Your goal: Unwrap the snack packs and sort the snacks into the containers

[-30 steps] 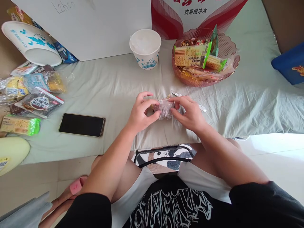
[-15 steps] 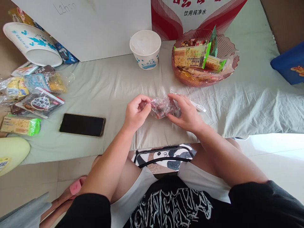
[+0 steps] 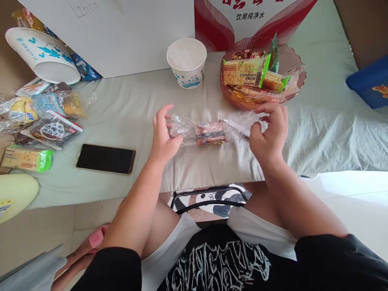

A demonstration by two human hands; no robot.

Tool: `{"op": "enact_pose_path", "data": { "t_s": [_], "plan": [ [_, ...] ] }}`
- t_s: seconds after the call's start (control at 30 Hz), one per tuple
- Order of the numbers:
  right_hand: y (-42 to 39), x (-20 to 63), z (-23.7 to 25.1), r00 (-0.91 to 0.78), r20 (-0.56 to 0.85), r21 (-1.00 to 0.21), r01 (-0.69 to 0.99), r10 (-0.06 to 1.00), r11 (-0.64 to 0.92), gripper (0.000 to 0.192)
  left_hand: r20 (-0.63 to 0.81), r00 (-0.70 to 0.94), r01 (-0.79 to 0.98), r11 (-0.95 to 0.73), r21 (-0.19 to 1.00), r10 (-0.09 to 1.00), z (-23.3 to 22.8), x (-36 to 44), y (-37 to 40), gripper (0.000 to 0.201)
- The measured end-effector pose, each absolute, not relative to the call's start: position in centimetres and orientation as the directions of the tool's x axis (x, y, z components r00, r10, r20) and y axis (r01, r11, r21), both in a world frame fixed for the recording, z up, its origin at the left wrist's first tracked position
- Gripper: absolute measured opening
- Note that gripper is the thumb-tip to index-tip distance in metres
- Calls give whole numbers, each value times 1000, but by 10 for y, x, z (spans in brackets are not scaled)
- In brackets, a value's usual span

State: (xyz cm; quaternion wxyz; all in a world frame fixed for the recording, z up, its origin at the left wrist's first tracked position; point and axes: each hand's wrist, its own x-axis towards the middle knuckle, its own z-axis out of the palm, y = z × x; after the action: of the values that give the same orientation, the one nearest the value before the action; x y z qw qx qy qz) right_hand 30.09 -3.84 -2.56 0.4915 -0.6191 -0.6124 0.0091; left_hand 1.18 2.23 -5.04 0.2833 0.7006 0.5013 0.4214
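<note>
A small reddish-brown snack pack (image 3: 210, 133) lies at the centre of the cloth, wrapped in clear plastic film (image 3: 185, 131). My left hand (image 3: 163, 135) has its lower fingers and thumb on the film's left end, index finger raised. On the other side, my right hand (image 3: 270, 135) pinches the film's right end between thumb and curled fingers. The film stretches loosely between both hands. A slim white tool with a pointed tip, like a utility knife (image 3: 235, 124), lies by the right part of the film, partly covered by it.
Behind the pack stand a paper cup (image 3: 187, 66) and a pink ribbed bowl (image 3: 298, 68) of wrapped biscuits. To the left lie a phone (image 3: 105, 158), several snack packets (image 3: 51, 129) and a tipped paper tub (image 3: 45, 54). Boxes (image 3: 145, 36) line the back; a blue container (image 3: 366, 87) is right.
My hands have moved apart, the left one leftward and the right one rightward. The bunched film is now spread out, showing the snack pack flat on the cloth.
</note>
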Motion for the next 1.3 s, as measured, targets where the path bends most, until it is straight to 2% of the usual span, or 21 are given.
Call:
{"op": "enact_pose_path", "data": {
  "t_s": [0.07,0.13,0.17,0.27,0.4,0.53,0.6,0.67,0.73,0.77,0.83,0.97,1.03,1.13,1.2,1.3],
  "plan": [
    [-46,298,-20,133,668,-523,784,732,334,30,421,215,532,-468,706,881,-45,14,20,46],
    [-54,289,-14,-53,710,-417,772,703,479,24,481,253,559,-532,635,840,-38,18,19,21],
    [-57,283,-12,-147,711,-370,753,687,545,22,491,258,561,-543,625,832,-35,20,18,13],
    [-62,268,-11,-328,624,-307,731,709,609,24,459,249,529,-517,673,853,-25,24,16,16],
    [-60,262,-19,-327,489,-286,816,809,503,39,356,151,424,-386,820,922,-21,25,15,25],
    [-59,263,-25,-301,505,-211,865,809,454,24,338,-28,339,-309,888,941,-23,24,20,36],
    [-58,262,-25,-316,521,-201,858,793,473,17,235,-70,221,-214,952,969,-23,24,22,37],
    [-58,260,-23,-354,549,-203,822,758,531,16,59,-71,89,-52,995,996,-20,26,22,37],
    [-57,257,-21,-406,573,-213,765,712,607,16,-68,-56,20,69,997,996,-16,27,21,36],
    [-56,256,-21,-424,577,-224,740,698,634,16,-88,-55,7,89,996,995,-14,28,20,37],
    [-57,254,-21,-436,565,-244,722,700,647,20,-87,-56,6,88,996,995,-13,28,20,39],
    [-60,255,-24,-416,461,-239,792,784,561,40,-120,-41,37,122,992,992,-14,28,22,37],
    [-62,256,-25,-412,428,-235,809,804,539,35,-137,-45,43,139,989,990,-14,29,23,34],
    [-64,258,-22,-385,501,-224,807,775,546,19,-139,-68,65,144,987,988,-15,30,24,31],
    [-65,260,-17,-398,542,-222,782,740,583,19,-127,-82,90,134,987,989,-16,30,25,30],
    [-67,263,-9,-488,496,-248,713,718,655,20,-118,-107,101,129,987,987,-18,30,26,31]
  ]
}}
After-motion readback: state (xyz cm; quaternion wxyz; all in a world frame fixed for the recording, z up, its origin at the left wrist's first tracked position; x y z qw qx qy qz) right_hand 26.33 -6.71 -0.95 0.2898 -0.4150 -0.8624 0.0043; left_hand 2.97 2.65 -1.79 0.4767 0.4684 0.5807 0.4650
